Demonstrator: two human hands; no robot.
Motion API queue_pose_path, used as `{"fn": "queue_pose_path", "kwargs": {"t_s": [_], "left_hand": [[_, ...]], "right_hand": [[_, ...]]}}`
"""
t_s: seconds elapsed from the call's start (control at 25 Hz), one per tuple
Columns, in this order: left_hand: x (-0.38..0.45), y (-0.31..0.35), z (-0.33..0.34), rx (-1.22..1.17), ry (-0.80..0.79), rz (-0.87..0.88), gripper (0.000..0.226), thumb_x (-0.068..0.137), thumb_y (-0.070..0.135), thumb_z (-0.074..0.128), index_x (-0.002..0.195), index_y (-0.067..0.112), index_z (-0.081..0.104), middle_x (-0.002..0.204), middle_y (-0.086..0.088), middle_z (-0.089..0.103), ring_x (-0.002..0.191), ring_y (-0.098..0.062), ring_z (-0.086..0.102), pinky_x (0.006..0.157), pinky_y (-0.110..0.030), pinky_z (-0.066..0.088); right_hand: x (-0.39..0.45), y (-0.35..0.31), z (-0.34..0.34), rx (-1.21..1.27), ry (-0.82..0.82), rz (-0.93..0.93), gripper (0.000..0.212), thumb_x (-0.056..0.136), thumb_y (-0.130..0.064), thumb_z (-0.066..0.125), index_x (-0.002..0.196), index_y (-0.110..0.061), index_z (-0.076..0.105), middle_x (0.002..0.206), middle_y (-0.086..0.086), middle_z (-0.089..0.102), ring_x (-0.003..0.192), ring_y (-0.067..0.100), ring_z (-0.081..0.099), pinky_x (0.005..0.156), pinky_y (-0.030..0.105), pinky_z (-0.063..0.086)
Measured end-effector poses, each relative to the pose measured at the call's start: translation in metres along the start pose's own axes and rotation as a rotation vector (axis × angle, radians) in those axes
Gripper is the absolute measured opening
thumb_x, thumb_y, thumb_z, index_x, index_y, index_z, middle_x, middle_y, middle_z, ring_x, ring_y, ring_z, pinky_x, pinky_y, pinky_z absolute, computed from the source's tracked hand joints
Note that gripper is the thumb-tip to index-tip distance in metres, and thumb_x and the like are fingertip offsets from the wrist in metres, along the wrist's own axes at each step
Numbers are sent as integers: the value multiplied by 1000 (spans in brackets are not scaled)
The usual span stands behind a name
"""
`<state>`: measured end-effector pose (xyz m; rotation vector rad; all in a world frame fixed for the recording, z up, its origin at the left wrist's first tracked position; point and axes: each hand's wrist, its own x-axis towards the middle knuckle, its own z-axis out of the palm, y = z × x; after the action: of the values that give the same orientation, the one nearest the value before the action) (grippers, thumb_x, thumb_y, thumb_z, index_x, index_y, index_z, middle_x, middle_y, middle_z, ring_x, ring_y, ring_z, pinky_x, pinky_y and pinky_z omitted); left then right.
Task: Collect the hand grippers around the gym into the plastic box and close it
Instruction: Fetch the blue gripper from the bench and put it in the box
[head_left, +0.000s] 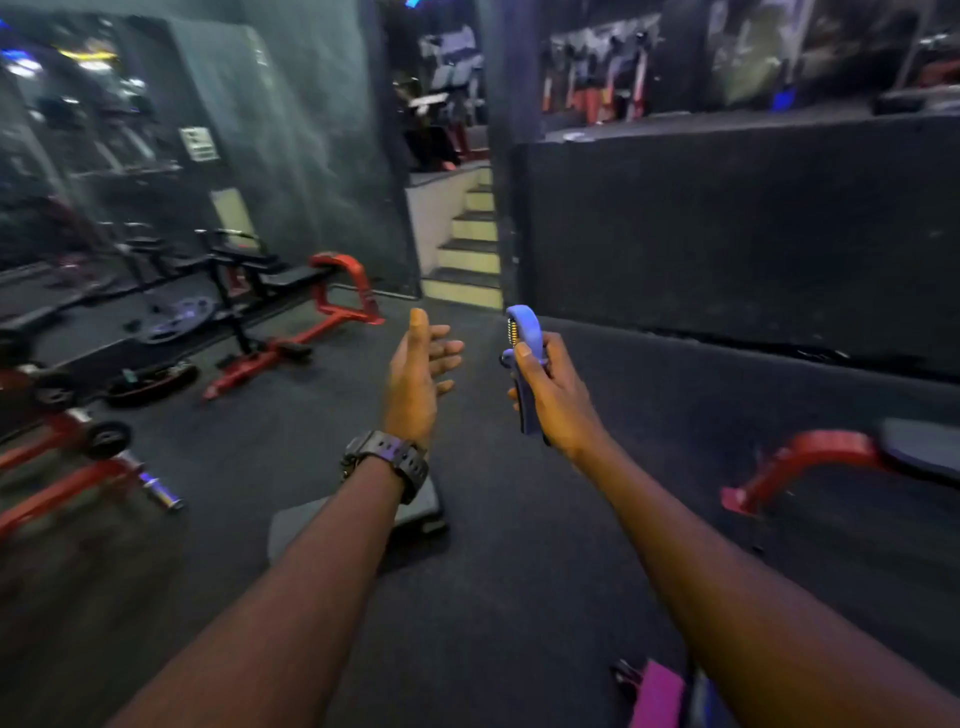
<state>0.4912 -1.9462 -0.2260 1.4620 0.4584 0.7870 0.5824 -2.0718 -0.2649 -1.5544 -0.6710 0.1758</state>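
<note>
While the right hand (553, 395) clamps the blue plastic hand gripper with a metal spring (524, 358) by its lower handles, the left hand (418, 371) hangs empty, fingers spread. It looks light, rigid and easy to carry one-handed. No plastic box shows on the dark rubber floor (519, 571).

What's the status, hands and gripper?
Right hand holding blue hand gripper. Left hand open, empty. Plastic box not in view. Floor ahead clear.
</note>
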Motion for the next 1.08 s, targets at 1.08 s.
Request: {"fn": "queue_pose_path", "kwargs": {"t_s": [1.08], "left_hand": [[-331, 173, -862, 265, 1425, 290, 57, 94, 63, 31, 104, 19, 65, 102, -4, 72, 97, -21, 62, 81, -36, 44]], "right_hand": [[-338, -221, 885, 519, -1233, -82, 23, 97, -57, 42, 101, -40, 57, 106, -10, 74, 80, 10, 67, 79, 40, 58]]}}
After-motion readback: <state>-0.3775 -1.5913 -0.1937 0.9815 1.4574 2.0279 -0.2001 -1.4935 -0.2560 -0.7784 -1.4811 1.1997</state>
